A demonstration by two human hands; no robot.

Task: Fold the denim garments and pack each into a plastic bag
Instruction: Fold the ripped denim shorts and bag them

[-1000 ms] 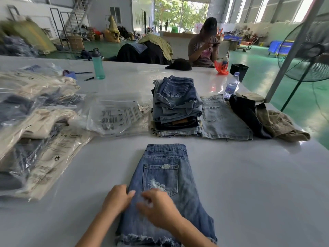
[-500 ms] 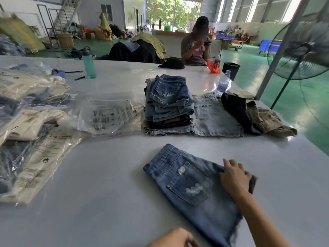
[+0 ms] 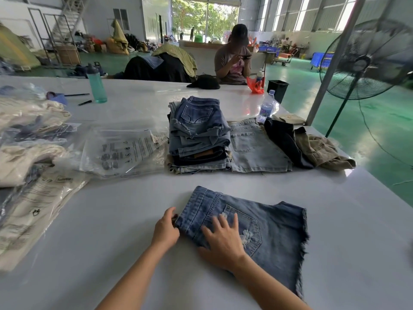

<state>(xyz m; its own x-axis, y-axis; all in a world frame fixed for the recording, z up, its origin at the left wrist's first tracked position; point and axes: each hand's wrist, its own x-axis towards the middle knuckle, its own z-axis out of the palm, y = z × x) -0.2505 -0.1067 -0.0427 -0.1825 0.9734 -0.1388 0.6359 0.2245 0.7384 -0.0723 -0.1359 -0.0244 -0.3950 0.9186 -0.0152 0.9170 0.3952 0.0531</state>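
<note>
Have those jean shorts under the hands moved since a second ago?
Yes. The shorts have turned sideways: the waistband, which faced the jeans stack, now points left toward the plastic bags.

Blue denim shorts [image 3: 257,229], white table [image 3: 111,231], teal bottle [image 3: 96,86], green floor [image 3: 380,130].

I'm counting two hands [image 3: 194,236], one pair of denim shorts [image 3: 268,233] lying alone up front, one stack of folded denim [image 3: 197,139], two bottles [image 3: 96,86] sitting on the worktop [image 3: 111,231], two pens [image 3: 85,102], one fan [image 3: 366,59].
</note>
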